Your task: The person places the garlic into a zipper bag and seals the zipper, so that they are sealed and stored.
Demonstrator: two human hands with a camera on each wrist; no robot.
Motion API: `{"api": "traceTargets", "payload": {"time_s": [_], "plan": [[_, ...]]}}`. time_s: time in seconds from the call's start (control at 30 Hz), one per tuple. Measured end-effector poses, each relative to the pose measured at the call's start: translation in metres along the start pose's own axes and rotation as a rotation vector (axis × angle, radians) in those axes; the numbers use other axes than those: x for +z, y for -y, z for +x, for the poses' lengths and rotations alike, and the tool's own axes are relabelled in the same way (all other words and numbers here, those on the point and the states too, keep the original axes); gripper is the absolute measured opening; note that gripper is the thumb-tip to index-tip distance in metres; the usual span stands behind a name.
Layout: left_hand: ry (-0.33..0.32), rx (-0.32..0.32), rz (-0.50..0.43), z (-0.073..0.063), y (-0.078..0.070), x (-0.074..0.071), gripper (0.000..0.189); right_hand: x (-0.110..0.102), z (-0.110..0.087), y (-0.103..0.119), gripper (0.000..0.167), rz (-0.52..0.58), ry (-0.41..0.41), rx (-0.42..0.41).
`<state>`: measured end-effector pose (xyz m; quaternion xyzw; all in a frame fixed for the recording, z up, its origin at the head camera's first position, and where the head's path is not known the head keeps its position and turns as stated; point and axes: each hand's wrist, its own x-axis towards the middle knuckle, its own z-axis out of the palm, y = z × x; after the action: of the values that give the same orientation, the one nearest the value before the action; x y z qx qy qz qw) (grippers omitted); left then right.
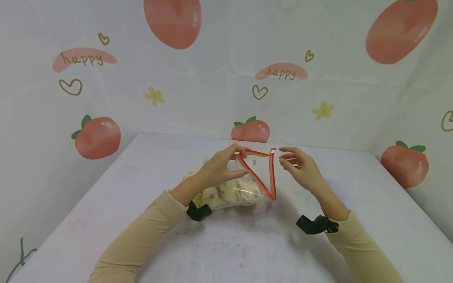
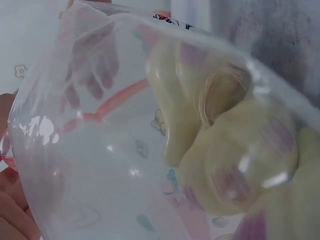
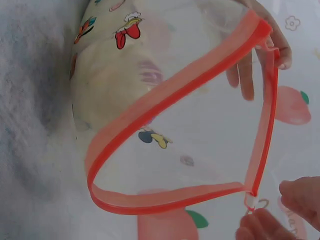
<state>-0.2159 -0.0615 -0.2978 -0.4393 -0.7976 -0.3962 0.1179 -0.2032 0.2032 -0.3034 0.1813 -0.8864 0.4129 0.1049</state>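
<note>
A clear zip bag (image 1: 263, 169) with a red-edged mouth lies on its side, its mouth gaping toward the right. Several pale garlic bulbs (image 2: 235, 165) with purple patches fill its lower part; one shows a brown root tuft. My left hand (image 1: 223, 165) holds the bag at the mouth's upper left, fingers curled over the red edge and thumb lower down by the opening. Just right of the mouth's far corner, my right hand (image 1: 301, 169) has its fingers loosely bent and holds nothing. In the right wrist view its fingertips (image 3: 260, 225) are right by the small zip slider (image 3: 250, 201).
The bag lies on a white table (image 1: 212, 243) with faint smudges. Behind it hangs a white cloth (image 1: 212, 98) printed with peaches, hearts and flowers. A thin green cord (image 1: 22, 255) is at the lower left. Each wrist carries a black camera mount (image 1: 198, 211).
</note>
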Motion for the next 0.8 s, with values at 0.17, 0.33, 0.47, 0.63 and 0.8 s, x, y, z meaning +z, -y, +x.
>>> {"api": "traceTargets", "payload": {"time_s": [0.17,0.33,0.47,0.63,0.8], "plan": [[-0.005,0.024,-0.003,-0.001,0.000,0.002,0.038,0.005,0.004,-0.004,0.037,0.018,0.087,-0.008],[0.001,0.050,0.012,-0.002,-0.003,0.004,0.039,0.012,0.008,-0.008,0.033,0.061,0.095,-0.052],[-0.022,0.119,0.058,-0.004,-0.009,0.007,0.036,0.012,0.009,-0.010,0.031,0.063,0.088,-0.043],[-0.071,0.290,0.186,-0.005,-0.024,0.015,0.026,0.011,0.008,-0.014,0.032,0.057,0.082,-0.027],[-0.032,0.497,0.337,-0.008,-0.038,0.030,0.024,0.011,0.008,-0.018,0.032,0.038,0.082,-0.011]]}}
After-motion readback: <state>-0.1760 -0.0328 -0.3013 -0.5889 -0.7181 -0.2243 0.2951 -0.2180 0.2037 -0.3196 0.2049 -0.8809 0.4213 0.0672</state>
